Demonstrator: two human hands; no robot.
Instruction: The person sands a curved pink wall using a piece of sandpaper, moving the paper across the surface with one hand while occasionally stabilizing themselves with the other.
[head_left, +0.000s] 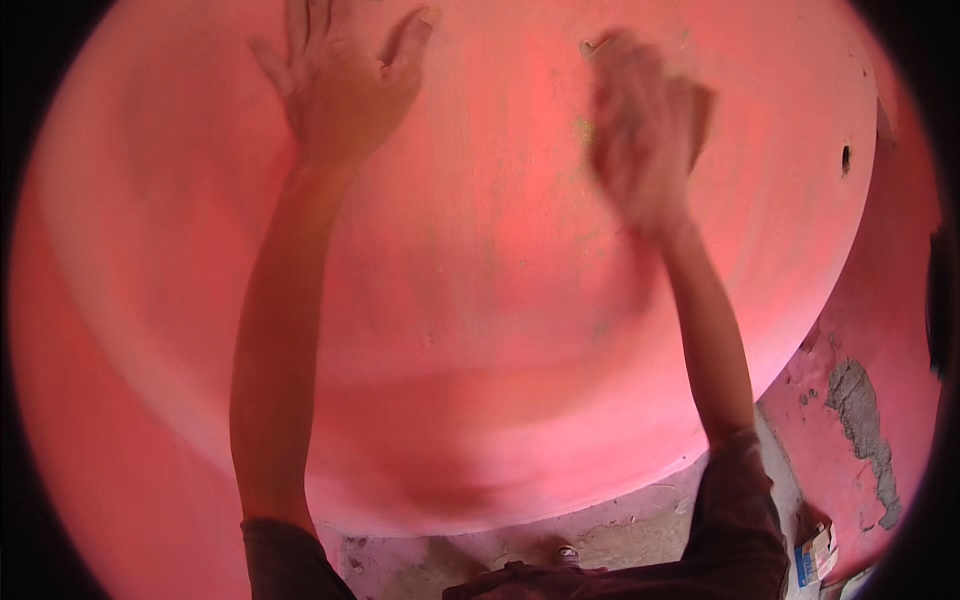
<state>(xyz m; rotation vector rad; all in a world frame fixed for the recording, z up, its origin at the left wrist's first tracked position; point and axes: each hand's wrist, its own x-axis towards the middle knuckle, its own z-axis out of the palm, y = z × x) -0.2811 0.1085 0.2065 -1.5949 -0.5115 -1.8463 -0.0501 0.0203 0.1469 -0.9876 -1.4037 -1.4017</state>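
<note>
A wide pink painted wall (480, 225) fills most of the view, streaked and scuffed across its middle. At the upper left, my left hand (349, 90) lies against it with fingers spread and holds nothing. My right hand (645, 135), blurred, is at the wall on the upper right. A brown flat piece (701, 116), possibly sandpaper or a pad, sticks out beside its right edge; the rest is hidden under the palm. Small greenish worn spots (583, 131) show just left of this hand.
A dark hole (846, 160) pierces the pink surface at right. Grey patching (862, 427) marks the adjoining pink wall. Below are a worn concrete floor (637, 525) and a torn box (816, 553) bearing writing, near the lower right corner.
</note>
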